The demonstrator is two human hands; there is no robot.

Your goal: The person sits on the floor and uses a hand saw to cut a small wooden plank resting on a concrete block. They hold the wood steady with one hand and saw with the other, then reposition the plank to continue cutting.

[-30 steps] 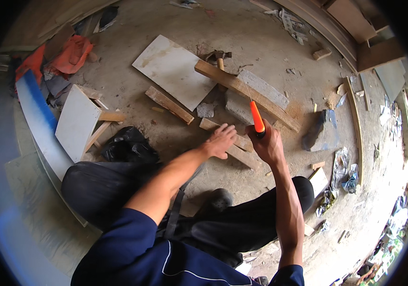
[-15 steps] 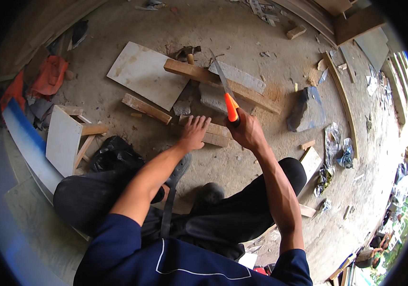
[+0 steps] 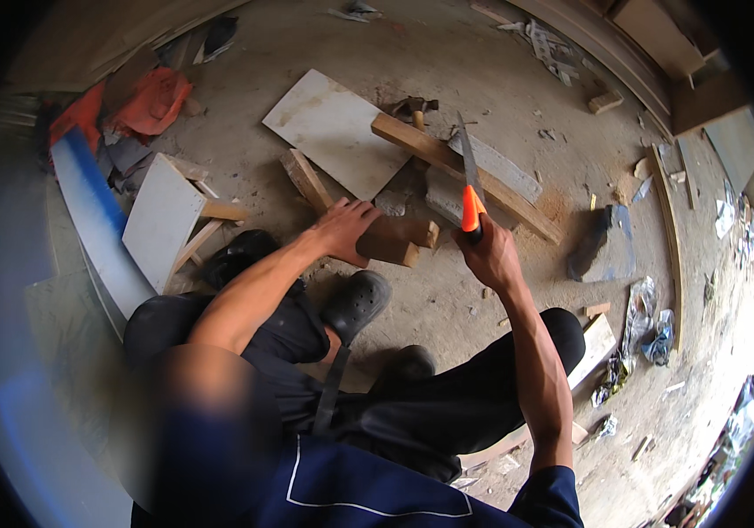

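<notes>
My right hand (image 3: 489, 253) is closed round the orange and black handle of a handsaw (image 3: 470, 167). Its blade points away from me, over a concrete block and a long wooden batten (image 3: 460, 172). My left hand (image 3: 344, 231) wraps over the left end of short wooden blocks (image 3: 392, 242), fingers on the far side and thumb nearer me. Just beyond that hand, another short wooden piece (image 3: 305, 179) lies at a slant, its near end partly hidden by my fingers. A pale board (image 3: 333, 132) lies flat behind it.
A hammer (image 3: 419, 106) rests beyond the batten, and sawdust (image 3: 555, 207) lies at its right end. A stone chunk (image 3: 604, 246) stands to the right, near crumpled plastic (image 3: 639, 317). A white-sided wooden frame (image 3: 164, 216) and orange cloth (image 3: 148, 101) are at left.
My left hand has gone from lying flat on the short blocks to gripping their left end, and the blocks have shifted. The slanted piece has turned. The view has swung left; the saw stays in my right hand.
</notes>
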